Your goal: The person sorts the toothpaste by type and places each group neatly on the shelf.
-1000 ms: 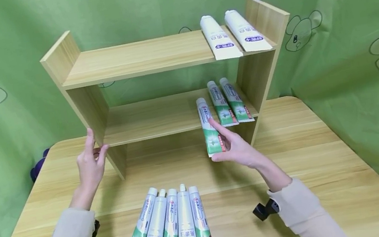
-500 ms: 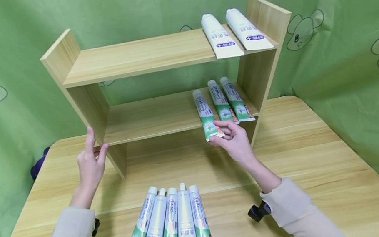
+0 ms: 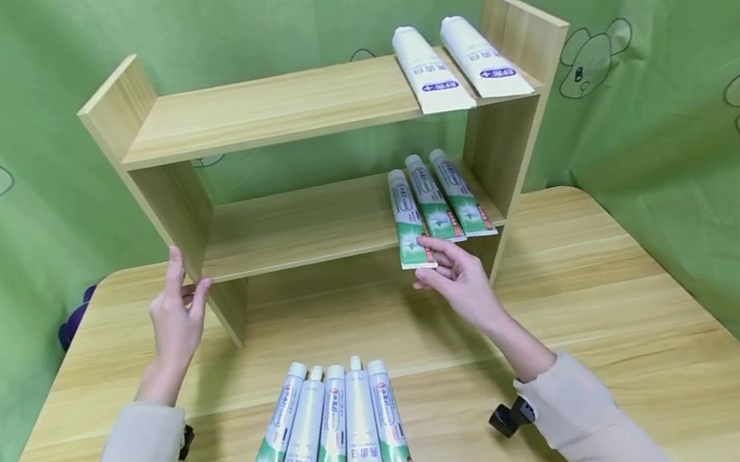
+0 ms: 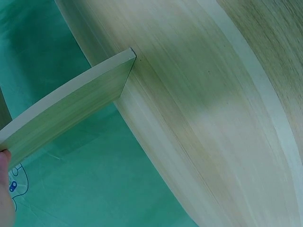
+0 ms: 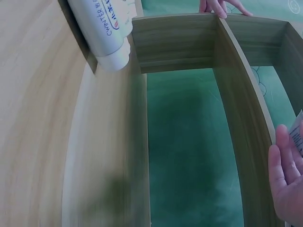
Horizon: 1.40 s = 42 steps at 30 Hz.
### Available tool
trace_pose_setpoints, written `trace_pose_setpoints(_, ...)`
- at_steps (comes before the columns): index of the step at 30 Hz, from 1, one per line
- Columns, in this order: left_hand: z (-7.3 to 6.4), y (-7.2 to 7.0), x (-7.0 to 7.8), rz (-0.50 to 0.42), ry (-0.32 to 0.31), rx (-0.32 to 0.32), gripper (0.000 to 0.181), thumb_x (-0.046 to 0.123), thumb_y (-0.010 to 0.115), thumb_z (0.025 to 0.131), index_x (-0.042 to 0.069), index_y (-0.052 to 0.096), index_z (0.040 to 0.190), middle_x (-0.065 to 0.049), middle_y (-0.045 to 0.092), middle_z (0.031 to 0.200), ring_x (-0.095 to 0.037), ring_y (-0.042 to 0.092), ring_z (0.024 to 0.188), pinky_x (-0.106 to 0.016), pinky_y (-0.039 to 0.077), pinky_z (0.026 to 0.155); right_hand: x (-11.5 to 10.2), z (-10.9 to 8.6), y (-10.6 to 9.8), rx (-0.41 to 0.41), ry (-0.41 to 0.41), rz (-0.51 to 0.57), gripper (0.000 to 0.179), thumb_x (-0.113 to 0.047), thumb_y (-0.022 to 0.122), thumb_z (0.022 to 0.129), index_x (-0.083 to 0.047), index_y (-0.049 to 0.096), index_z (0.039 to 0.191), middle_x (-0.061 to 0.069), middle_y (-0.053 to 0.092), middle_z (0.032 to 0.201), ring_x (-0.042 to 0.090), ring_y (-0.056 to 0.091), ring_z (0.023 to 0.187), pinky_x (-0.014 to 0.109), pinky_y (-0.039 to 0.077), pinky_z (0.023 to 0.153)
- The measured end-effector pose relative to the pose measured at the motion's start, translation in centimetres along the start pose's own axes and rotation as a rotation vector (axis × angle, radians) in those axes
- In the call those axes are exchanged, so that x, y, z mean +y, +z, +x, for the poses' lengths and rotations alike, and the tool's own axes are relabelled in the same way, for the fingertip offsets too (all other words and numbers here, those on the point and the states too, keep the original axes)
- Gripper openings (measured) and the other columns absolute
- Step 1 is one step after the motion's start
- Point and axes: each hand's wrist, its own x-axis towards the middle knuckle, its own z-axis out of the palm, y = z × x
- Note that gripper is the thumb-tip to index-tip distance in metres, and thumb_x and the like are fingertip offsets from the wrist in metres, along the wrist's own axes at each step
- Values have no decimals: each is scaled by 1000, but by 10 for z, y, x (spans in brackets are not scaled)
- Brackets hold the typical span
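Note:
My right hand [image 3: 459,281] pinches the lower end of a green-and-white toothpaste tube [image 3: 408,216] on the middle shelf, its crimped end jutting past the front edge. Two like tubes, the nearer [image 3: 435,203] and the farther [image 3: 464,198], lie just to its right. In the right wrist view, this hand [image 5: 289,182] appears at the right edge beside part of a tube. At the left, my left hand [image 3: 176,310] touches the front edge of the wooden rack's side panel [image 3: 169,209], index finger straight. Only a sliver of it shows in the left wrist view.
Two white toothpaste tubes [image 3: 434,71] lie on the right of the top shelf [image 3: 274,107]. Several tubes [image 3: 336,443], green-and-white and white-purple, lie side by side on the table [image 3: 622,352] in front. A green curtain hangs behind.
My right hand has carried the tube up and back onto the middle shelf, then shifted it right, closer to the other two. The left hand has stayed in place.

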Motion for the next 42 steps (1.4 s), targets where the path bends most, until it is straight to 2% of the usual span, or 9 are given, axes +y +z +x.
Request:
trace_pose_setpoints(4, 0, 0, 1, 2, 4, 0, 89, -11, 65, 76, 29, 23, 144, -37, 53, 110, -45, 62, 64, -48, 57, 54, 2, 0, -1, -4, -32, -24, 42, 10, 53, 86, 11, 43, 127, 25, 61, 101, 6, 63, 67, 22, 59, 70)
trace_pose_setpoints(8, -1, 0, 1, 7, 8, 1, 88, -10, 65, 77, 28, 23, 144, -37, 53, 110, -45, 62, 63, -48, 57, 54, 4, 2, 0, 3, -54, -43, 36, 8, 51, 88, 10, 47, 124, 29, 63, 94, 6, 63, 65, 22, 59, 70)
trace_pose_setpoints(11, -1, 1, 0, 10, 12, 1, 86, -9, 64, 78, 28, 24, 144, -37, 53, 110, -45, 62, 63, -48, 57, 54, 5, 4, 2, 8, -58, -39, 35, 6, 50, 90, 9, 47, 124, 36, 60, 95, 6, 64, 65, 22, 59, 70)
trace_pose_setpoints(14, -1, 1, 0, 9, 12, 7, 84, -8, 64, 79, 28, 24, 144, -37, 53, 110, -45, 62, 63, -48, 57, 53, 7, 6, 3, 12, -55, -35, 35, 4, 49, 91, 8, 46, 126, 38, 58, 95, 6, 63, 65, 22, 59, 69)
trace_pose_setpoints(27, -2, 2, -3, 12, 18, -9, 79, -2, 63, 82, 26, 23, 145, -37, 52, 111, -44, 62, 63, -46, 57, 54, 10, 13, 6, 15, -39, -70, 34, 1, 48, 93, 5, 47, 127, 36, 60, 91, 6, 63, 64, 28, 59, 70)
trace_pose_setpoints(33, 0, 3, -2, 4, 23, 2, 84, -8, 64, 78, 26, 24, 144, -37, 52, 111, -44, 62, 63, -47, 56, 54, 10, 16, 6, 23, -53, -80, 34, 1, 48, 92, 6, 47, 126, 35, 60, 90, 7, 63, 64, 27, 60, 68)
trace_pose_setpoints(42, 0, 2, -2, 7, 16, 7, 87, -11, 64, 77, 27, 24, 144, -37, 53, 110, -45, 62, 64, -47, 56, 54, 7, 18, 6, 13, -37, -70, 35, 0, 49, 92, 5, 47, 127, 36, 60, 90, 7, 63, 64, 33, 60, 67)
